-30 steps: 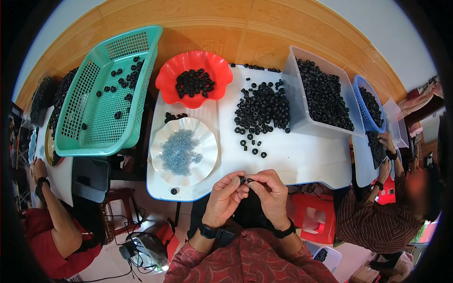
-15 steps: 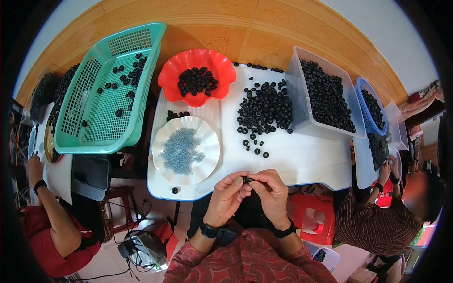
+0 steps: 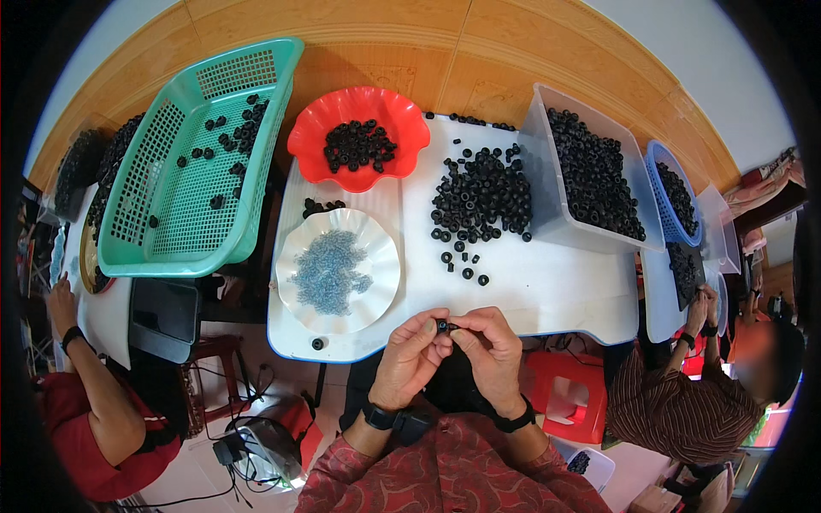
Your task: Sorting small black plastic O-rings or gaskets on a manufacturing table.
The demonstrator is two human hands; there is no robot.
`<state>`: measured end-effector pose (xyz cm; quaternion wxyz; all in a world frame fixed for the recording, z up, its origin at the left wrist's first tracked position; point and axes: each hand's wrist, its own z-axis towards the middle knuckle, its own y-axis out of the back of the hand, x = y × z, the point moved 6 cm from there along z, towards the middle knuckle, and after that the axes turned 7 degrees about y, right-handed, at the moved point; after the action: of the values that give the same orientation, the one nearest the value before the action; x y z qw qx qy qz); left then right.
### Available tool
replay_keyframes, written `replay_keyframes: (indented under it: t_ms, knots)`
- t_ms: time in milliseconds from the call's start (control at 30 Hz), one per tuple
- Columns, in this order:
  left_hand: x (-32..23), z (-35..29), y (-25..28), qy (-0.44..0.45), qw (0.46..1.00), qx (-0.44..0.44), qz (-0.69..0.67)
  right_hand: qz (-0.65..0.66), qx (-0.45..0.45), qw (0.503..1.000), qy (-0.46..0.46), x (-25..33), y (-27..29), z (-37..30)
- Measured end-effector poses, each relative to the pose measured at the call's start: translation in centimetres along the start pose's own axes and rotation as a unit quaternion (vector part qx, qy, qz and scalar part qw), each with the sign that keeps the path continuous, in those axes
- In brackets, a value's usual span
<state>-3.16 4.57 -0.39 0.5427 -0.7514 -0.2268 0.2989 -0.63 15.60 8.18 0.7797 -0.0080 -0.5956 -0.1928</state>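
My left hand [image 3: 408, 359] pinches a small black ring-shaped part [image 3: 442, 327] between thumb and fingers above the table's front edge. The thumb and forefinger of my right hand [image 3: 489, 349] close against it from the right, where a little dark piece shows at the fingertips; its kind is too small to tell. To the left of my hands stands a white wavy-edged plate [image 3: 385, 295] with a heap of tiny clear bluish pieces [image 3: 329, 272]. Ahead lies a loose pile of black ring-shaped parts [image 3: 481, 197]. One single black part [image 3: 317, 344] sits near the front edge.
A red wavy bowl [image 3: 308, 141] with black parts stands at the back, beside a green basket [image 3: 128, 231]. A clear bin [image 3: 547, 227] and a blue basket [image 3: 657, 171] hold more, right. People work at both sides. A red stool [image 3: 590, 410] is below right.
The black part has turned between my fingers, so its round end with the hole now shows. Both hands remain in nearly the same place.
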Motion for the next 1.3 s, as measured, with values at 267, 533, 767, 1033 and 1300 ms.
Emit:
replay_keyframes:
  t_ms: [267, 533, 767, 1033, 1300]
  knots:
    - [-0.1, 0.0, 0.0, 0.002, 1.0, 0.001, -0.001, -0.014, -0.001, 1.0, 0.006, 0.1, -0.2, 0.1]
    - [-0.2, -0.1, -0.2, 0.002, 1.0, -0.008, 0.006, -0.038, -0.006, 0.999, 0.008, -0.2, -0.1, -0.1]
    - [-0.2, -0.1, -0.1, -0.004, 1.0, -0.017, 0.024, -0.06, -0.006, 0.998, 0.017, 0.1, -0.3, 0.0]
    - [-0.1, -0.2, -0.1, -0.009, 0.998, -0.029, 0.052, -0.125, 0.0, 0.991, 0.045, 0.9, -0.3, 0.2]
    - [0.2, -0.1, 0.1, -0.033, 0.997, -0.04, 0.059, -0.162, 0.006, 0.984, 0.068, 1.3, -0.2, 0.0]
